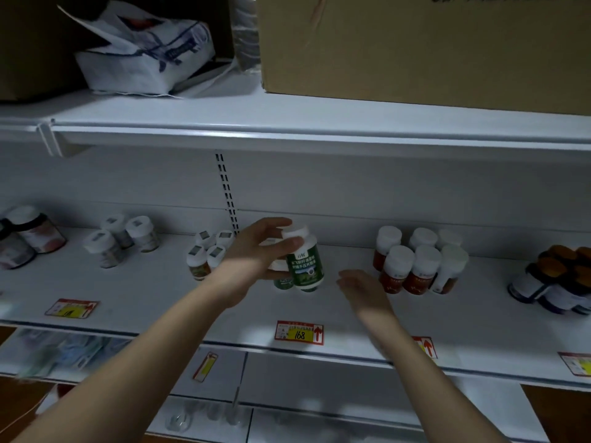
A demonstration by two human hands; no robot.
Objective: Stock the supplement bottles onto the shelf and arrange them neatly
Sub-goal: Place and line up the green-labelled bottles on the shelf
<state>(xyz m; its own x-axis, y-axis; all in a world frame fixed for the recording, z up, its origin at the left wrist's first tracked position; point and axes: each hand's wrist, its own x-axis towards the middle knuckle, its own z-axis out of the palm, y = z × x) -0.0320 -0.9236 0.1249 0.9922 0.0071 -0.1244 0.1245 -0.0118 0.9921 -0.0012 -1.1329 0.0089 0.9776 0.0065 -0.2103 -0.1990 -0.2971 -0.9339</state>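
Observation:
My left hand [256, 251] grips a green supplement bottle [305, 263] with a white cap, held upright just above the white shelf [160, 282]. A second green bottle [283, 282] stands partly hidden behind my hand and the held bottle. To the right of them my right hand [361, 286] hovers over the shelf, blurred, fingers apart and holding nothing. A cluster of red-brown bottles with white caps [419, 266] stands just right of that hand.
Small white-capped bottles [208, 251] and a further group [121, 238] stand to the left, dark jars [28, 238] at far left, orange-lidded jars [556, 276] at far right. A price tag [299, 331] reads 168. A cardboard box [415, 46] sits on the upper shelf.

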